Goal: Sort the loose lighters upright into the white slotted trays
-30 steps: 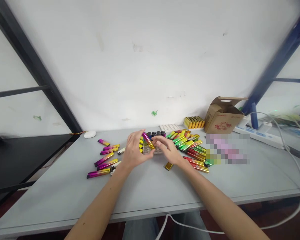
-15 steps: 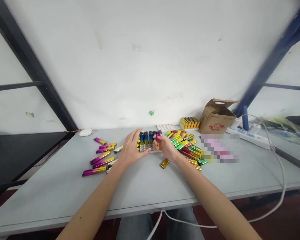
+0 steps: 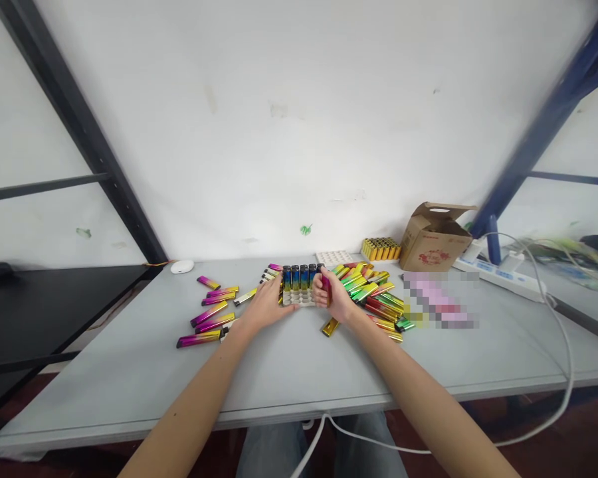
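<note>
In the head view, a white holed tray [image 3: 299,298] holds an upright row of blue-and-gold lighters [image 3: 303,277] along its back. My left hand [image 3: 266,307] grips the tray's left end, thumb along the front edge. My right hand [image 3: 337,297] is closed around a purple lighter [image 3: 326,284], held upright at the tray's right end. Its fingers hide part of the lighter, and whether it touches the tray is unclear. Purple-and-yellow lighters [image 3: 214,321] lie scattered left of my left hand. Beside my right hand is a heap of green, red and yellow lighters [image 3: 379,299].
Behind the heap stand another white holed tray [image 3: 333,257] and a block of gold lighters [image 3: 381,249]. A cardboard box [image 3: 434,239], a white power strip [image 3: 503,279] and a blurred pink item [image 3: 441,299] are on the right. A white case [image 3: 182,267] sits at back left.
My left hand has lowered and closed in on the tray's left end. My right hand has turned and dropped slightly with the purple lighter. The view has shifted a little.
</note>
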